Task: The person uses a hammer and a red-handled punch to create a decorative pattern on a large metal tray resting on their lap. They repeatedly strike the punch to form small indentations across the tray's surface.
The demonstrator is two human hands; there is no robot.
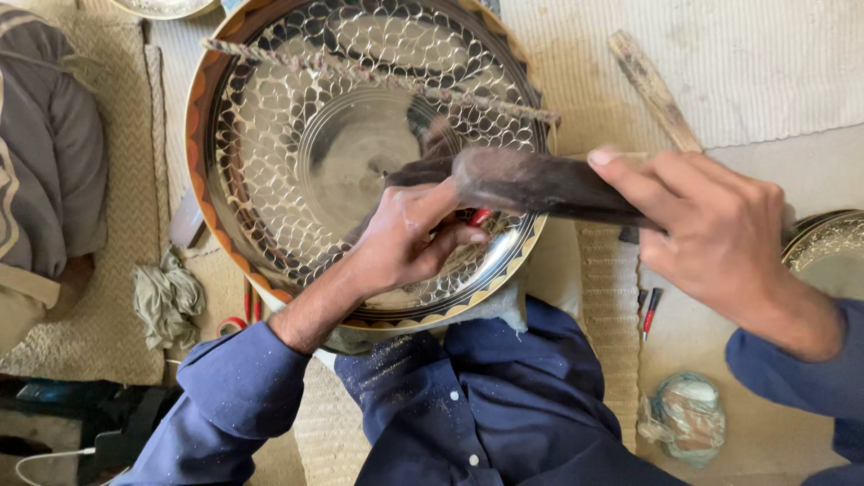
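Two hands work over a large round brass tray [297, 153], its face cut with a scale-like pattern around a plain polished centre and its rim banded in orange. The tray leans against the person's lap, its lower edge resting on a pale cloth pad [490, 310] above the dark blue shirt. The left hand [409, 238] lies on the lower right part of the tray's face, fingers pinched closed around a small tool with a red end [479, 216]; its tip seems to meet the metal just below the tray's centre, though the fingers hide the contact. The right hand [720, 238] sits off the tray's right rim, wrapped around the handle of a dark wooden mallet [531, 184]. The mallet's long axis runs nearly level, from that hand leftward across the rim, so its blunt head hangs right above the left hand's knuckles and the tool. Of the two, the left hand is the nearer to the tray's centre; the right stays outside the rim. A braided cord [378, 79] stretches across the upper part of the tray. Beyond the tray's upper right rim lies a wooden stick [652, 90]; to its lower left, a crumpled rag [166, 301]; to its right, a red-and-black pen [650, 310] and part of another metal dish [828, 252].
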